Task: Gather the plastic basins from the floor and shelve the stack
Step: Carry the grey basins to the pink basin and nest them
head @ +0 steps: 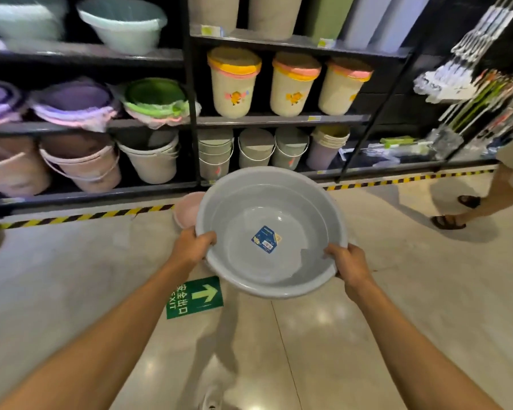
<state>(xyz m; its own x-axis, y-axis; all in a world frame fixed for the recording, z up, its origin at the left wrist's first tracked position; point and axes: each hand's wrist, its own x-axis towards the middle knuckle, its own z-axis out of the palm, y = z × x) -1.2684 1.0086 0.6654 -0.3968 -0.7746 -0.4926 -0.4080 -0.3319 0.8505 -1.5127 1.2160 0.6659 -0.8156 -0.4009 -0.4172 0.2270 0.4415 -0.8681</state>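
Shop floor [71, 276] before shelving: grey basin [271, 232] at frame centre.
Mouth upward, tilted toward the camera; left hand [191, 247] and right hand [348, 263] clasp opposite rims.

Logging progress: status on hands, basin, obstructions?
Left hand and right hand grip opposite rims of grey basin, held over floor. Pink basin still on floor. Bystander at right.

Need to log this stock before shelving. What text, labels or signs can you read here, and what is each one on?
"EXIT" with an arrow and Chinese characters "安全出口": green floor sign.
Blue sticker inside the grey basin, held by the left hand and right hand: print too small to read.
Yellow price tags on the shelf edges: blurred, unreadable.
Cartoon decals on the lidded bins: no words legible.
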